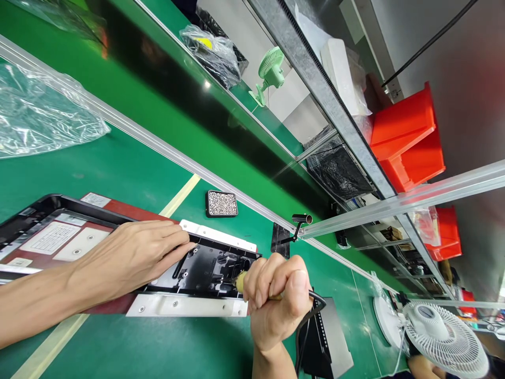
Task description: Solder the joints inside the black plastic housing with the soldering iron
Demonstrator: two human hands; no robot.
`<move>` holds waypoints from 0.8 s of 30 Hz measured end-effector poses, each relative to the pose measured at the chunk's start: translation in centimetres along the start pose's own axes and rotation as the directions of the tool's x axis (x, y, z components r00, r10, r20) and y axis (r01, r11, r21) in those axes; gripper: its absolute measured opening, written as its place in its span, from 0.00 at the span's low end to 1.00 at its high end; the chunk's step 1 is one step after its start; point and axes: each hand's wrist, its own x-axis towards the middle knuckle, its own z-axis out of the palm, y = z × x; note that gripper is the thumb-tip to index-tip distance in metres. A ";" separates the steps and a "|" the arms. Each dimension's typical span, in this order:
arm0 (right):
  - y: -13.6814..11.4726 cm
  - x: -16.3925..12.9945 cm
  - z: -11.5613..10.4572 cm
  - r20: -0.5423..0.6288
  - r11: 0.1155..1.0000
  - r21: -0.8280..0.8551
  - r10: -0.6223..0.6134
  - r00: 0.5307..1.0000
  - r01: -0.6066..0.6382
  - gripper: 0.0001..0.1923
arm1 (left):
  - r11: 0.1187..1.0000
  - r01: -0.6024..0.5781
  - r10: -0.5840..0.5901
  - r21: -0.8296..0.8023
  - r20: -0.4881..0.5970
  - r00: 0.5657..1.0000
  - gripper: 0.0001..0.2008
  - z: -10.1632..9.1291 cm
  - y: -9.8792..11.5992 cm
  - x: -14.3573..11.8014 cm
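Observation:
My right hand (pixel 278 300) is wrapped round a yellow electric screwdriver (pixel 240 281), with a black cord trailing from its back end. Its tip points into the recessed end of a black plastic frame (pixel 205 268); the exact contact point is too small to make out. Across the middle of that frame lies my left hand (pixel 145 252), fingers stretched out and pressing down flat. The frame rests in a dark red fixture board (pixel 118 305) with white blocks (pixel 185 306) along both sides. Beyond it stands a small black tray of screws (pixel 221 204).
A clear plastic bag (pixel 43 113) lies at the left of the green table (pixel 130 168). Behind runs a metal rail with a small black bracket (pixel 302 219). At right are a black and grey box (pixel 329 337), a white fan (pixel 445 337) and red bins (pixel 410 139) on a shelf.

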 end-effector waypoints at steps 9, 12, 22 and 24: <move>0.1 -0.1 0.0 -0.001 1.000 -0.009 -0.009 1.000 0.009 0.28 | 1.000 0.011 -0.011 -0.005 -0.007 1.000 0.29 -0.1 0.2 0.3; 0.0 -0.2 0.0 0.001 1.000 -0.016 -0.006 1.000 0.006 0.28 | 1.000 0.012 -0.012 -0.013 0.002 1.000 0.29 -0.1 0.1 0.2; -0.1 -0.2 0.0 -0.016 1.000 -0.030 0.006 1.000 -0.006 0.28 | 0.999 0.011 -0.011 -0.031 0.006 1.000 0.26 -0.1 0.0 0.1; -0.2 -0.1 0.0 -0.017 1.000 -0.029 0.006 1.000 -0.007 0.29 | 0.999 0.016 -0.016 -0.042 -0.002 1.000 0.26 -0.1 -0.1 0.1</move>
